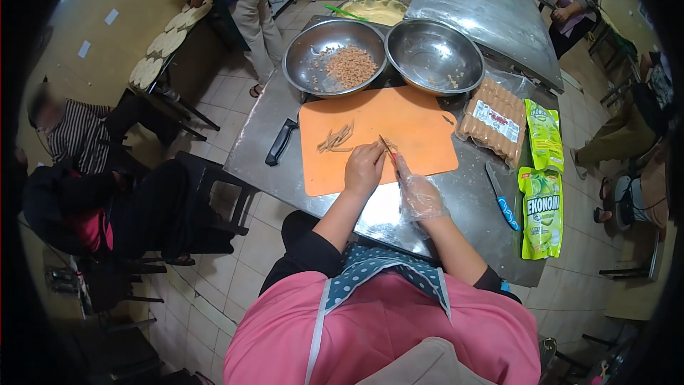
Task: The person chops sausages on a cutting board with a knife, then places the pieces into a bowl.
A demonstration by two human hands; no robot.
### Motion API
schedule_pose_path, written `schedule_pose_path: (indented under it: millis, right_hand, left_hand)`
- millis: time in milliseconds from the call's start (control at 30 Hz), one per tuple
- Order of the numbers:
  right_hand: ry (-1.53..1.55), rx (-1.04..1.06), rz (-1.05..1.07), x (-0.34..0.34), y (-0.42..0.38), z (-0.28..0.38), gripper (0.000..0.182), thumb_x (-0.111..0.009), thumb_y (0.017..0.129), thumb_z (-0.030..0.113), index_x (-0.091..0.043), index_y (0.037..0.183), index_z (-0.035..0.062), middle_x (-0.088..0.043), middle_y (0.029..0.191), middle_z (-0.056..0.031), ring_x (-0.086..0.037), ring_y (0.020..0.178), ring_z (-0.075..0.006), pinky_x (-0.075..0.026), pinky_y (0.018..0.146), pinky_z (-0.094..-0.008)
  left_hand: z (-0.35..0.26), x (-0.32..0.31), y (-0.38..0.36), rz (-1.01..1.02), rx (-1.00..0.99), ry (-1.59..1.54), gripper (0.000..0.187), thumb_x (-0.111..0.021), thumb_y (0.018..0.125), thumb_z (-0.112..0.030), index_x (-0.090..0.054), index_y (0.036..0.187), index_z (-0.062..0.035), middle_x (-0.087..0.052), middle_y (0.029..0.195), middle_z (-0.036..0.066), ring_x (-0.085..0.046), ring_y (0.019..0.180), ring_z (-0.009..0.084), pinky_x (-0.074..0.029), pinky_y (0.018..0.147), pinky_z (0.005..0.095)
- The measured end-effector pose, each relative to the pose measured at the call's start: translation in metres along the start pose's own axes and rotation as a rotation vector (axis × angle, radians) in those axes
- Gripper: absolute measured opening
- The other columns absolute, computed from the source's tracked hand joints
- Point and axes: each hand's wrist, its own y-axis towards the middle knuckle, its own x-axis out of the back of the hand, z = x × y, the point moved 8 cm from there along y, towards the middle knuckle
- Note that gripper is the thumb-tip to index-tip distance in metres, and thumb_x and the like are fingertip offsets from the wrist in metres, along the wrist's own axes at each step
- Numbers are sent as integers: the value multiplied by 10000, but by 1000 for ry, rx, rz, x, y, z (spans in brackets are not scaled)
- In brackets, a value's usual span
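Two-handed, cutting on board point(413, 107): pressing with left hand point(365, 165) (grasp unclear), gripping knife point(387, 147) in right hand point(420, 196) just beside. Showing bits point(351, 66) in bowl point(299, 64), leaving strips point(335, 140) undiced.

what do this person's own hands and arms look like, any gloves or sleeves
The right hand wears a clear, loose, wrinkled plastic glove reaching about the wrist; no glove shows on the left hand. Black sleeves end partway up both forearms, with a pink garment over the shoulders and upper arms. No markings can be made out on the sleeves.
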Motion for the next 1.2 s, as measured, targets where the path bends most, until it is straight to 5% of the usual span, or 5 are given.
schedule_pose_path:
  millis: [467,533,900,1200]
  right_hand:
    - [-80,-75,111,-6,-48,-16,640,-425,790,77,-203,1388,128,-603,785,-253,-607,736,-391,-466,672,-493]
    - [16,-61,43,-9,-47,-23,608,-424,841,122,-191,1393,223,-586,757,-269,-584,690,-420,-438,642,-496]
    - [-40,2,3,-4,0,6,626,-418,800,87,-215,1388,159,-608,805,-247,-610,752,-388,-477,683,-472]
    - [-98,-59,83,-6,-43,-10,679,-453,772,52,-208,1393,173,-608,779,-241,-610,730,-390,-474,678,-479]
  left_hand:
    - [7,0,-1,13,128,9,155,-643,745,-117,-629,856,-10,-637,799,130,-603,768,293,-484,697,366]
    - [7,0,-1,17,118,-6,157,-646,742,-121,-631,849,-7,-640,805,130,-606,766,290,-485,698,362]
    - [7,5,0,-19,94,-38,122,-660,724,-112,-659,776,-3,-649,822,135,-612,780,283,-488,710,346]
    - [9,1,-3,33,122,7,119,-627,760,-119,-667,800,-14,-644,878,115,-577,863,271,-473,746,347]
